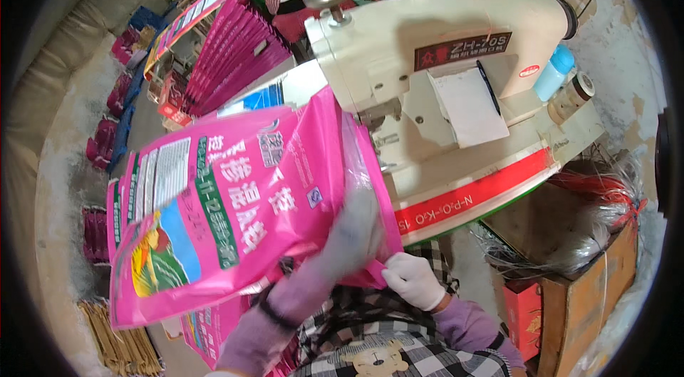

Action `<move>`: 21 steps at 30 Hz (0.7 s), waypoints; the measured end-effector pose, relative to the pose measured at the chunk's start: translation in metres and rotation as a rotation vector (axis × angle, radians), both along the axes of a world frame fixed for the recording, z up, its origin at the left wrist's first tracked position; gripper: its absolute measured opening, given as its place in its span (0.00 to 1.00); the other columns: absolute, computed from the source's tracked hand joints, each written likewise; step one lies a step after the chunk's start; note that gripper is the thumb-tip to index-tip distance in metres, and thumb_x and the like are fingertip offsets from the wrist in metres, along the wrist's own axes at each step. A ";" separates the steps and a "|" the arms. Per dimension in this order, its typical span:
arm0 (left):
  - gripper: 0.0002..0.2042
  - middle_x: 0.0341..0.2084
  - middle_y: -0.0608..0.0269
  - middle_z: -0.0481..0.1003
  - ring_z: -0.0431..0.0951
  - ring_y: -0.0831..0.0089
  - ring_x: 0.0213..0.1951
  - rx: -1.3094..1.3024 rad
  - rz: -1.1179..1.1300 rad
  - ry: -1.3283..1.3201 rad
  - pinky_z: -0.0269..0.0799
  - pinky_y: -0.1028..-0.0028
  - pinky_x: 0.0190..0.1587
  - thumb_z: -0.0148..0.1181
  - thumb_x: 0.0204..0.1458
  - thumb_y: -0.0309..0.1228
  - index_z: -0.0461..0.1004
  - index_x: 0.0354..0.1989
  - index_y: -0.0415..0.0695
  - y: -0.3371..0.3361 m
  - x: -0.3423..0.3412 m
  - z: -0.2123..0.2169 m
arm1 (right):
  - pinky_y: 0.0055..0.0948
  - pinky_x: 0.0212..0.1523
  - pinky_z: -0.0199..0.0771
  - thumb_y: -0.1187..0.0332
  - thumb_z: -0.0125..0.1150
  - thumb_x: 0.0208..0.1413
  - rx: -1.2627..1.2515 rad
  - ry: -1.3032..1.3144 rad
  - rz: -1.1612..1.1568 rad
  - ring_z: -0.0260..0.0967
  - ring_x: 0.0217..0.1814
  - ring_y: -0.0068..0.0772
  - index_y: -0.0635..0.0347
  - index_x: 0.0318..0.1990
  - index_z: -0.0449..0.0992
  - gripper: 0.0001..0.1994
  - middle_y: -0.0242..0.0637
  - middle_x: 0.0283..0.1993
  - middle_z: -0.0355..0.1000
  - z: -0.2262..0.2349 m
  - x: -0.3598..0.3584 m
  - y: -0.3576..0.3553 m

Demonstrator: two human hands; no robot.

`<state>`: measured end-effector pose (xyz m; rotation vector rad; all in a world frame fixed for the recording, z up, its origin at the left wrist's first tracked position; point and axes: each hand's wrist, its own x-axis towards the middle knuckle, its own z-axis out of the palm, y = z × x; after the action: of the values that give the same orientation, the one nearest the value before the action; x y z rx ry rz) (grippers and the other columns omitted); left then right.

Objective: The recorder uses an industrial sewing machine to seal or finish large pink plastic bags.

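The sewing machine (pixel 456 71), cream-coloured, occupies the far half of the tabletop (pixel 491 188), its head overhanging the work at the near edge. A pen and a paper slip are fixed to its front face.

The pink bag (pixel 235 206), printed and glossy, is held up off the tabletop at its near left corner, tilted, with its top edge directed toward the needle area. Its lower end hangs past the tabletop edge, unsupported.

A stack of pink bags (pixel 231 53) stands beyond the far left corner, near another person in a checked apron.

The left hand (pixel 349 234), gloved and blurred, presses against the bag's right side; whether it is clenched cannot be told. The right hand (pixel 412 279), in a white glove, pinches the bag's lower corner between fingers and thumb.

A blue bottle (pixel 554 72) and a small jar stand at the far right edge.

Risks, as judged: the slick bag may slip from the corner pinch, since most of its weight hangs free. Gloved fingers close to the needle area could be caught if the bag is fed in skewed.
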<state>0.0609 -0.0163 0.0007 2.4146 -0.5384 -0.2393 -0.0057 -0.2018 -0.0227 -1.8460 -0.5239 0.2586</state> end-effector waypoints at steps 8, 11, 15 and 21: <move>0.26 0.47 0.46 0.70 0.71 0.47 0.47 0.903 0.376 -0.467 0.68 0.55 0.48 0.63 0.39 0.23 0.68 0.51 0.36 0.210 -0.092 0.127 | 0.34 0.25 0.65 0.59 0.72 0.47 0.025 0.085 -0.115 0.66 0.21 0.36 0.66 0.19 0.72 0.19 0.44 0.21 0.68 0.003 0.063 0.023; 0.29 0.33 0.54 0.77 0.78 0.56 0.30 0.879 0.491 -0.366 0.72 0.64 0.31 0.58 0.45 0.19 0.68 0.60 0.45 0.355 -0.126 0.113 | 0.35 0.24 0.63 0.56 0.73 0.45 0.018 0.124 -0.174 0.65 0.19 0.38 0.66 0.16 0.70 0.23 0.45 0.16 0.62 0.016 0.068 0.047; 0.31 0.20 0.53 0.75 0.78 0.51 0.25 1.231 0.491 -0.016 0.70 0.53 0.27 0.57 0.50 0.31 0.59 0.65 0.62 0.421 -0.102 0.049 | 0.41 0.32 0.70 0.56 0.68 0.49 0.024 -0.245 -0.232 0.71 0.31 0.44 0.61 0.19 0.72 0.19 0.43 0.21 0.69 -0.002 0.072 0.090; 0.32 0.25 0.57 0.78 0.80 0.53 0.28 1.314 0.864 0.036 0.74 0.55 0.31 0.53 0.53 0.30 0.55 0.69 0.60 0.511 -0.103 0.041 | 0.42 0.33 0.73 0.65 0.55 0.56 0.235 -0.609 -0.102 0.70 0.33 0.43 0.56 0.28 0.73 0.08 0.41 0.28 0.70 0.096 0.134 0.138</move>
<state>-0.0426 0.4948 0.0413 3.5408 1.0483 -0.2903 0.1283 -0.0634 0.0737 -1.6971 -0.8315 -0.4347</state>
